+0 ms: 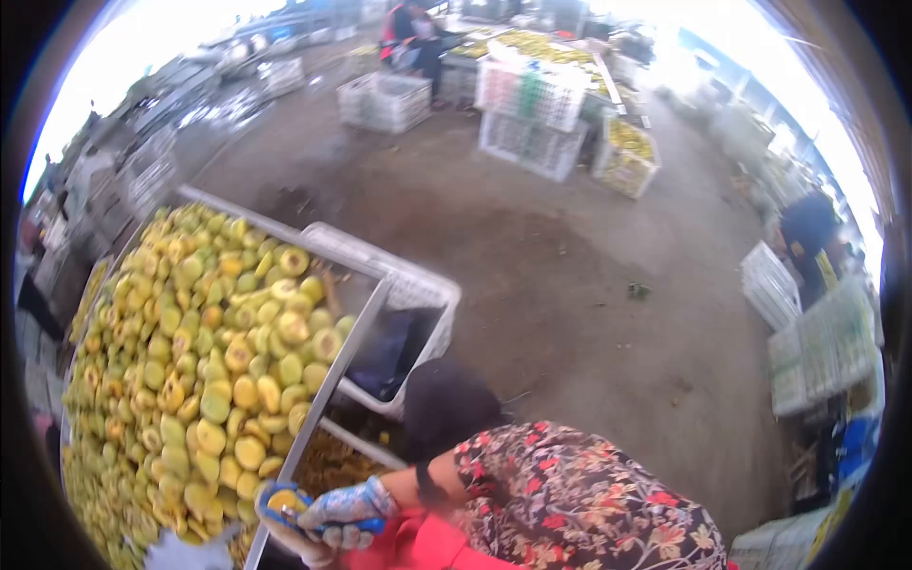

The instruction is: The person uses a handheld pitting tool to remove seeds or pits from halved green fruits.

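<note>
Floral sleeve (579,475) is seen nearest.
One fruit (282,500) is held by the closed left hand (296,541); a blue tool (373,525) is clasped by the right hand (347,506); left of the grip, a pile (204,351) is spread.

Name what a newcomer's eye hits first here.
The big heap of yellow-green fruit, filling the tray on the left. Next, the red-flowered dark garment at bottom right of centre. Then, by the tray's near edge, the gloved right hand gripping a blue-handled tool.
</note>
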Demonstrator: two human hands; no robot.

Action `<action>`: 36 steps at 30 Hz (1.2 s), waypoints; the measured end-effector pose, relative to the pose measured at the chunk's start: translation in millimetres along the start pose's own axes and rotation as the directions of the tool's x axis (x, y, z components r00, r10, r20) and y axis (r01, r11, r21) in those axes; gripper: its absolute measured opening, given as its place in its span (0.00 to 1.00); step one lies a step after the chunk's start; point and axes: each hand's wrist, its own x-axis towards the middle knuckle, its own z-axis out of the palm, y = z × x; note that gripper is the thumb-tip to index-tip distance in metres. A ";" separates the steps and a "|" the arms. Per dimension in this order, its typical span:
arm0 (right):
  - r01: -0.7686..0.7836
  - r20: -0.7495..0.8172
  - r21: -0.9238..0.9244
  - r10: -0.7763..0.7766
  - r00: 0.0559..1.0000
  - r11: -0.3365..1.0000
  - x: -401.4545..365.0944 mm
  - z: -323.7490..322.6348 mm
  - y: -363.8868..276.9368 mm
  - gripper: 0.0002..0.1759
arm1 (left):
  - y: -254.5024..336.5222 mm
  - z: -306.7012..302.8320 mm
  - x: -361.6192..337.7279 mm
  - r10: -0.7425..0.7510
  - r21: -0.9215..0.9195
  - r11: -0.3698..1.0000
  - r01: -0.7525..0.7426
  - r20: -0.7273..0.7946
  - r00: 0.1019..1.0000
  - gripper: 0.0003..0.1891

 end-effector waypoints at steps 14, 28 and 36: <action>-0.089 -0.065 -0.995 -0.373 0.926 -0.046 15.6 -40.0 22.1 0.23 | 54.4 -238.5 -67.2 0.233 0.971 0.031 0.237 -0.237 0.943 0.30; -0.288 -0.335 -0.933 -0.228 0.914 0.216 13.0 -57.4 10.6 0.19 | 51.9 4.4 125.1 -0.237 0.952 0.093 -0.290 0.304 0.923 0.31; 0.041 -0.094 -0.967 -0.500 0.861 0.251 -20.5 5.8 -10.2 0.18 | 65.0 -49.4 83.7 -0.213 -0.283 0.924 0.259 0.183 0.960 0.24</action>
